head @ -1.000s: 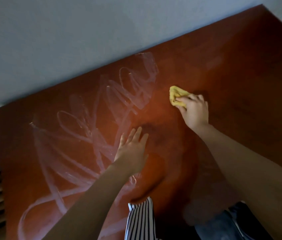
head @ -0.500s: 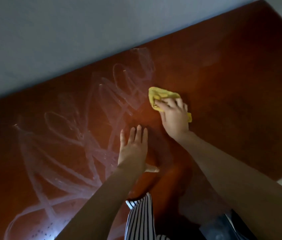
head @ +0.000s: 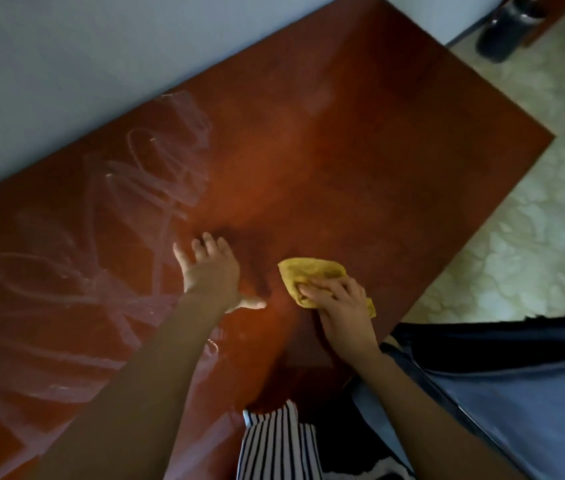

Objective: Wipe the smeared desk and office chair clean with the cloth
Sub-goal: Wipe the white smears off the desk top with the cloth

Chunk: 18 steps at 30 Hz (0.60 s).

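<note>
Cloth (head: pixel 312 271) is bunched into a pad and pinned to the surface (head: pixel 378 150) by the right hand (head: pixel 341 306), near the front edge. Right fingers (head: pixel 322 292) are bent over the top of the bunch and grip it. Yellow fabric sticks out past the fingertips and behind the heel of the hand. Bunching is judged deliberate: a thicker pad, concentrated pressure, no loose corners to drag.

Left hand (head: pixel 211 271) is laid just beside the cloth, on its left. Palm is down, fingers (head: pixel 210 244) are straight and spread, thumb is pointed toward the cloth, and nothing is held. It is judged to be a brace: body weight is taken there so the wiping arm can be pushed out over the surface.

Both forearms are extended forward from the lower frame. Right wrist is low, nearly flat to the surface.

White smears (head: pixel 156 181) are seen left of the cloth, past the left hand, in loops and streaks out to the far edge. Right of the cloth and beyond it, bare red-brown is seen, with no streaks made out. Judgement: roughly half is done. The smeared half is next, and the left hand is parked at its edge, so that hand has to be lifted first.

Below-right of the cloth, blue-grey fabric (head: pixel 516 393) is seen; chair or clothing cannot be told. Striped fabric (head: pixel 274 441) is directly below the cloth. A dark container (head: pixel 506 26) is on the floor (head: pixel 533 237), far up-right of the cloth.
</note>
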Each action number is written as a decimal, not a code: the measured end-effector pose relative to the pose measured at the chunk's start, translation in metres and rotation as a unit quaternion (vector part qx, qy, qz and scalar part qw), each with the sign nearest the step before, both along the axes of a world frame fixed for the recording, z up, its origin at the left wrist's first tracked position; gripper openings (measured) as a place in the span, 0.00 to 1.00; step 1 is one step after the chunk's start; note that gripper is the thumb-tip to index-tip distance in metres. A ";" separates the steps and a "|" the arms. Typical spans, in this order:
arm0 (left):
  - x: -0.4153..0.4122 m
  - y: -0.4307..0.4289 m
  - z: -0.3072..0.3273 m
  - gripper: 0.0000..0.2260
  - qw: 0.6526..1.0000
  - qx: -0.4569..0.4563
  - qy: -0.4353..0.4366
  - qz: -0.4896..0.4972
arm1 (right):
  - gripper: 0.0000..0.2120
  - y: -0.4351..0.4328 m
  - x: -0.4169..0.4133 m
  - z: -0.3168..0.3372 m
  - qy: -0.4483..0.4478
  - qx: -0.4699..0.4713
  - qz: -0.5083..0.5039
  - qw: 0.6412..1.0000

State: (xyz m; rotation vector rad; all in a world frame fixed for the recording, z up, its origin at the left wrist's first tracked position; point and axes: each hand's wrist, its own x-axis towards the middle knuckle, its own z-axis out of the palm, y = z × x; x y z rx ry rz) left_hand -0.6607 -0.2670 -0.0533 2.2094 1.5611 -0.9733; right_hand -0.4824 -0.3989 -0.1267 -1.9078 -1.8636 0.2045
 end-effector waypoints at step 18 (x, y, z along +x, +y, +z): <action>0.020 0.037 -0.017 0.51 0.986 0.105 -0.110 0.073 | 0.19 0.129 0.105 0.013 0.089 -0.066 -0.354 0.929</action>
